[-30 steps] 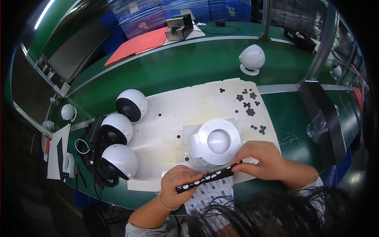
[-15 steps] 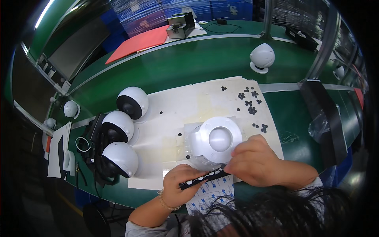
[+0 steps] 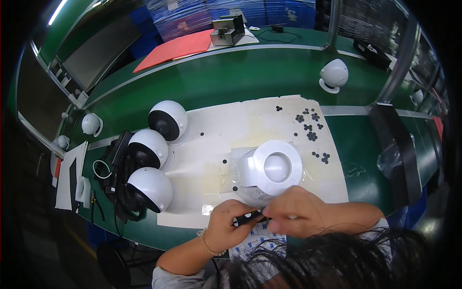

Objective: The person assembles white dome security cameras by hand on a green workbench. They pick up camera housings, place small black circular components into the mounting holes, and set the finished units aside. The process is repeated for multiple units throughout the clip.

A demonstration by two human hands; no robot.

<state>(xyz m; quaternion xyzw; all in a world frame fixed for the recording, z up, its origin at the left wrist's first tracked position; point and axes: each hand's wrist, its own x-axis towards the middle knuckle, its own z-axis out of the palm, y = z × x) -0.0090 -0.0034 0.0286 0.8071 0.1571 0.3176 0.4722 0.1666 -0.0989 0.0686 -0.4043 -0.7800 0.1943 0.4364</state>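
My left hand [image 3: 225,224] is closed around a black strip [image 3: 246,218] with round white spots along it. At the strip's right end, the fingers of my right hand [image 3: 297,212] are pinched together; a small black bit shows at their tips. Just beyond my hands, a white rounded device [image 3: 255,194] lies on a clear plastic sheet, its ring-shaped base [image 3: 260,158] facing up. Under the strip, a sheet of white backing paper [image 3: 255,239] with blue print hangs over the table's near edge, partly hidden by my hands and hair.
White ball-shaped devices with black fronts [image 3: 150,187] stand at the left beside black cables [image 3: 126,195]. Small black round pads [image 3: 312,136] lie at the right of the pale board [image 3: 192,159]. Another white device [image 3: 334,76] stands behind, and a black divider [image 3: 395,154] at the right.
My right hand has moved slightly down and left along the strip, covering more of its right end. The view has shifted a little. My left hand keeps hold of the strip.
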